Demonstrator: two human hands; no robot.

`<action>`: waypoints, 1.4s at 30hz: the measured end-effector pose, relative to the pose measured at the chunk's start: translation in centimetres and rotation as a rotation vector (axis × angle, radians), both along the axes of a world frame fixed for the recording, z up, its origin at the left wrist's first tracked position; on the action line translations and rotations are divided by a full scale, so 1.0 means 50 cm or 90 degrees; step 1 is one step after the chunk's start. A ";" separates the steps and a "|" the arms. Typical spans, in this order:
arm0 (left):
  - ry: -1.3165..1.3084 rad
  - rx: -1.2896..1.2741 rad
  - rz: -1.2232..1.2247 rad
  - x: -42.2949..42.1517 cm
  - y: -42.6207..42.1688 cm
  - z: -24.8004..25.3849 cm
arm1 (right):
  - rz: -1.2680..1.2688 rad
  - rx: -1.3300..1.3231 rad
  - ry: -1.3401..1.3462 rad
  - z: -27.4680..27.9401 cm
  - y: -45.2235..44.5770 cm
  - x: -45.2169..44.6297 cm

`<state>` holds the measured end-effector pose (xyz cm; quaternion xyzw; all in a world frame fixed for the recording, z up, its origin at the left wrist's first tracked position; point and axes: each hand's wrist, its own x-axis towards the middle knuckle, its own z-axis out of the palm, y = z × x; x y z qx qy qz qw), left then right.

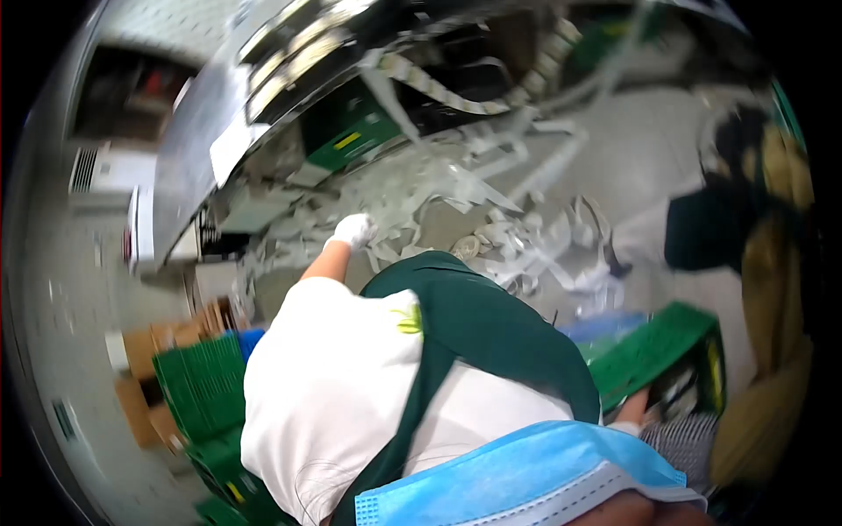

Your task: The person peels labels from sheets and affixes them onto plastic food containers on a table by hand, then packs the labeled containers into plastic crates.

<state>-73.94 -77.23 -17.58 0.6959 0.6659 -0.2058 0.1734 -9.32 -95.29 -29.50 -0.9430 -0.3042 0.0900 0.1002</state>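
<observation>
Dark green apron (500, 324): middle of the view, worn over a white shirt (324, 386), with a yellow-green mark (408, 319) at its left edge; a blue face mask (517, 469) crosses below it.
Left hand (354, 231): in a white glove, just beyond the apron's upper left, arm stretched out; whether the fingers are apart, together or clamped on something I cannot tell at this blur.
Pale strips (504, 237): nearest to the left hand, a loose tangle strewn over the grey floor (649, 131) beyond the apron; whether the glove touches them is unclear.
Right forearm (635, 408): bare, apparently the wearer's own, at the apron's lower right, reaching the green crate (649, 351).
Right hand: cannot be made out at the crate, so I cannot tell its grip.
Crate: right of the apron, tilted, blurred contents inside, bluish plastic (605, 326) just beside it.
Khaki clothing (772, 298): far right of the apron, smeared and warped.
Metal bench (197, 131): upper left of the apron, 1 white sheet (230, 156) at its edge.
Green box (351, 136): above the apron, beyond the left hand, bearing 1 yellow label.
Stacked green crates (200, 386): left of the apron, at least 2, with brown cardboard boxes (136, 351) near them.
</observation>
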 end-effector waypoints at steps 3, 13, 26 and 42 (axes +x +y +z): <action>-0.067 0.157 0.198 -0.075 0.111 0.056 | -0.070 -0.062 -0.030 0.033 -0.021 -0.004; -0.854 0.518 0.396 -0.402 0.727 0.304 | -0.346 -0.013 -0.246 0.251 0.090 -0.278; -0.685 0.693 0.740 -0.926 1.004 0.189 | 0.645 0.115 -0.038 0.552 1.529 -1.168; -1.047 0.721 0.707 -0.534 0.917 0.200 | 0.518 0.019 -0.034 0.530 1.593 -1.204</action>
